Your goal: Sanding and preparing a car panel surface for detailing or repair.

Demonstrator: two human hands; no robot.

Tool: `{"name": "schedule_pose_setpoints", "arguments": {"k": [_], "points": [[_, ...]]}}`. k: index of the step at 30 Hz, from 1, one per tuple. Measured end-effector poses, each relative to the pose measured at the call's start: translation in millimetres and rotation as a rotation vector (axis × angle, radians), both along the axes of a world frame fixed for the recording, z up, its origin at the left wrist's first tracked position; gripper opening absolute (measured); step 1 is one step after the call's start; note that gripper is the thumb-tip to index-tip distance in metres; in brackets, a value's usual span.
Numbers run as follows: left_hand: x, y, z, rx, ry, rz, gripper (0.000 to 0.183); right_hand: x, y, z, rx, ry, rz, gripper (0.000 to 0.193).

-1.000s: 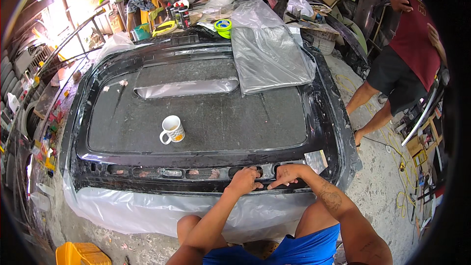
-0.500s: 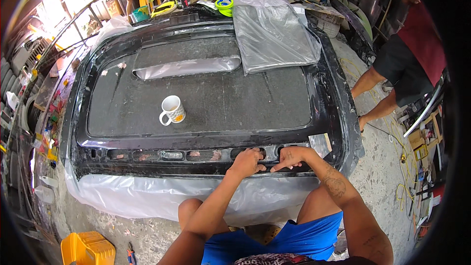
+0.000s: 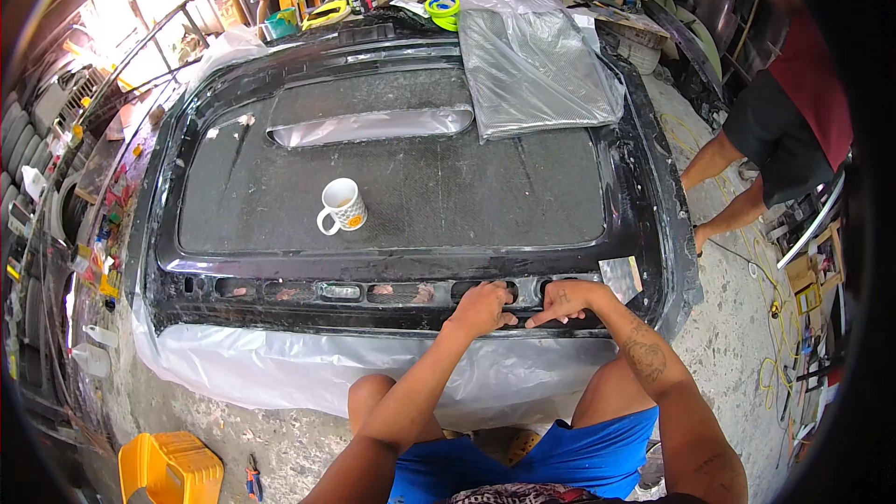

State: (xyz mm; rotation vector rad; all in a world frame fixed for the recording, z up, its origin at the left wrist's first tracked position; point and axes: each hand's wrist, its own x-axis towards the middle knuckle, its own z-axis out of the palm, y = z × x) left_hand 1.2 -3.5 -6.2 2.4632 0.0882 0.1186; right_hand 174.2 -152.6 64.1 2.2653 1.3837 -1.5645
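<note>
A big black moulded panel (image 3: 392, 266), with a dark woven inset and a row of slots along its near side, lies in front of me. My left hand (image 3: 483, 308) is closed over the near rim of one slot, its fingertips curling into the opening. Just to its right, my right hand (image 3: 567, 301) rests on the same strip, thumb stretched leftward and fingers curled under. Whatever those curled fingers may hold is hidden. A white patterned mug (image 3: 343, 206) stands on the inset, and a small flat sheet (image 3: 621, 278) lies beside my right hand.
Clear plastic sheeting (image 3: 280, 364) hangs below the near edge. A plastic-wrapped sheet (image 3: 541, 75) and green tape rolls (image 3: 442, 11) lie at the far side. Another person (image 3: 784, 121) stands at the right. A yellow crate (image 3: 173, 467) and pliers (image 3: 253, 478) are on the floor.
The whole scene has shifted slightly right in the view. Both hands keep nearly the same pose and place on the panel. The other person's raised arm is now blurred.
</note>
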Motion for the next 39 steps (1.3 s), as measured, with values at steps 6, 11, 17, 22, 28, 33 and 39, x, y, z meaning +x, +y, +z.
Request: {"name": "schedule_pose_setpoints", "arguments": {"k": [6,11,17,22,28,33,39], "points": [[-0.1,0.5,-2.6,0.032,0.002,-0.005,0.042,-0.3,1.0,0.0,-0.013,-0.005,0.011,0.074],[-0.6,-0.2,2.2,0.026,0.027,-0.003,0.042,0.0,1.3,-0.4,-0.013,-0.013,0.021,0.075],[0.0,-0.9,6.3,0.02,0.046,-0.01,0.043,0.7,-0.3,-1.1,-0.01,-0.012,0.019,0.075],[0.2,-0.2,2.2,0.004,0.034,0.002,0.043,0.0,0.8,-1.7,-0.012,-0.005,0.016,0.074],[0.3,0.7,0.7,-0.003,0.023,0.014,0.043,1.2,0.4,-4.5,-0.01,0.001,0.008,0.074],[-0.6,2.9,5.7,0.002,0.038,0.008,0.041,0.1,1.9,-3.6,0.011,0.005,0.01,0.073],[0.0,-2.6,-1.8,-0.001,-0.019,0.002,0.038,-1.4,-2.7,0.0,-0.028,-0.011,0.002,0.072]]}}
